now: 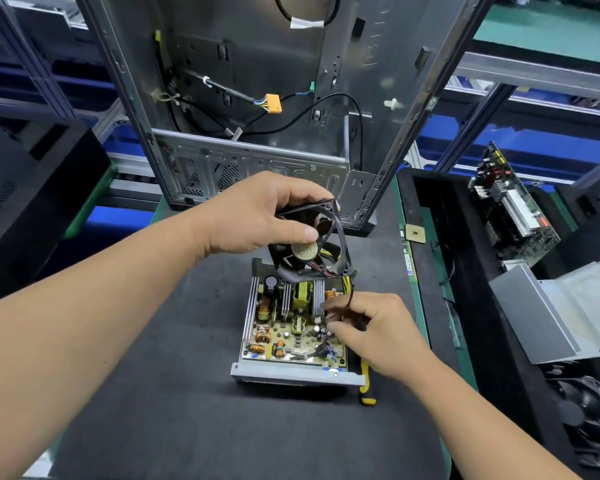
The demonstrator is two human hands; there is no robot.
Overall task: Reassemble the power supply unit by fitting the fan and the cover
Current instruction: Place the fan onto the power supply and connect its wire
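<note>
The open power supply unit (293,370) lies on the dark mat, its circuit board with coils and heat sinks exposed. My left hand (257,216) holds the black fan (312,244) tilted above the unit's far end, thumb on the fan's frame. A thin black fan cable (350,296) drops from the fan to my right hand (378,334), which pinches it over the board's right side. The grey metal cover (561,313) lies off to the right in a black tray.
An empty computer case (257,98) stands upright behind the unit. A yellow-handled tool (366,386) lies by the unit's right side. A motherboard (513,209) and a small chip (414,233) sit to the right. A black case (32,188) stands left.
</note>
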